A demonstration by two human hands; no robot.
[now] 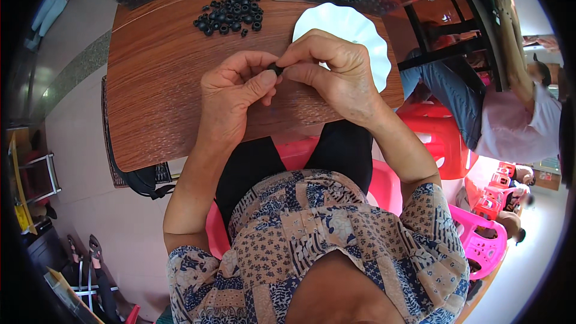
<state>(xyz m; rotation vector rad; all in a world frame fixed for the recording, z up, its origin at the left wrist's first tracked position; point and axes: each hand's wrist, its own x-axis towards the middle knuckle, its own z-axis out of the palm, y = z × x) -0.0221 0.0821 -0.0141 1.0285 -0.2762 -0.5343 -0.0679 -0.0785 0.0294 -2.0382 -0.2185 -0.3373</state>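
Small black piece pinched between left hand, right hand.

My left hand and right hand close together, thumbs and forefingers pinching, forearms angled inward over the table's near edge, elbows bent

The table is reddish brown with dark wood grain; on it, the beads are black, the plate white. At its near side, the shirt is beige-and-navy patchwork, floral and striped; right of it, the jeans are blue.
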